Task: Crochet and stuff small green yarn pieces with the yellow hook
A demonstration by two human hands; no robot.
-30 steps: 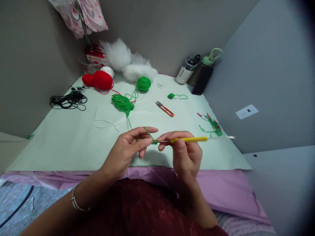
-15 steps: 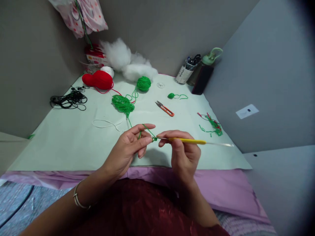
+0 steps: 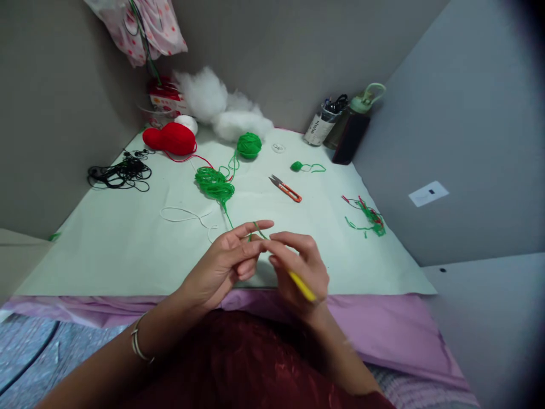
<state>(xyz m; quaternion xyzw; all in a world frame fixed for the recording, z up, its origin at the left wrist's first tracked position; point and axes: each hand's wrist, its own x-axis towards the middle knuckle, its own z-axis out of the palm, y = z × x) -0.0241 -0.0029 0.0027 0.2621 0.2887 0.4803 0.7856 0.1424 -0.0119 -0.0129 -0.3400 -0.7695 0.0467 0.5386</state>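
Note:
My left hand (image 3: pixel 227 258) pinches green yarn between thumb and fingertips, and a strand (image 3: pixel 258 228) loops over its raised index finger. That strand runs back to a loose heap of green yarn (image 3: pixel 215 183) on the table. My right hand (image 3: pixel 300 270) grips a crochet hook by its yellow handle (image 3: pixel 303 286), which now slants down toward me. The hook's tip and the small green stitches are hidden behind the fingers where both hands meet. A green yarn ball (image 3: pixel 249 146) lies beyond the heap.
Thread snips (image 3: pixel 285 188) lie mid-table. Red yarn (image 3: pixel 172 139), white stuffing (image 3: pixel 221 105) and black cord (image 3: pixel 121 172) are at the back left. A pen cup (image 3: pixel 321 126) and a bottle (image 3: pixel 353 125) stand at the back right, with yarn scraps (image 3: pixel 370 220) nearer on that side.
My right hand has turned, swinging the crochet hook's handle from level to slanting down toward me. Its fingers have moved in against my left fingertips, covering the stitches.

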